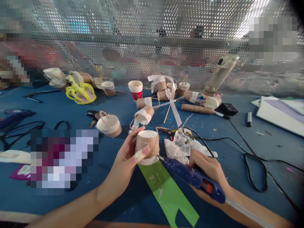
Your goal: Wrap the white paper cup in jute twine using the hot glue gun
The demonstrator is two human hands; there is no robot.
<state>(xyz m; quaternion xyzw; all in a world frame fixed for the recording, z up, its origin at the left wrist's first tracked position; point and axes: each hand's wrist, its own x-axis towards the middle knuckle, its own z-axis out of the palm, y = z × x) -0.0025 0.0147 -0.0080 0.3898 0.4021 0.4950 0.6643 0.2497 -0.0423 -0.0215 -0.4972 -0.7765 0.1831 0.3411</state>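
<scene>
In the head view my left hand (128,155) is closed around a small white paper cup (147,144) wrapped in brown twine, its thumb, with a bandage on it, across the front. My right hand (206,163) grips a blue hot glue gun (190,174) with a red switch and a clear glue stick at its back. The gun's nozzle meets or nearly meets the cup's lower right edge, where a white band shows below the twine. Beneath the cup lies a green strip (166,193) with a notched end. Crumpled white lace (180,145) sits just beyond the gun.
Several twine-and-lace cups, one a handled basket (109,125), stand across the blue table (213,205). A red cup (135,89), yellow pipe-cleaner piece (80,93), twine roll (197,109) and black cable (256,183) lie around. A perforated metal screen (133,41) closes the back.
</scene>
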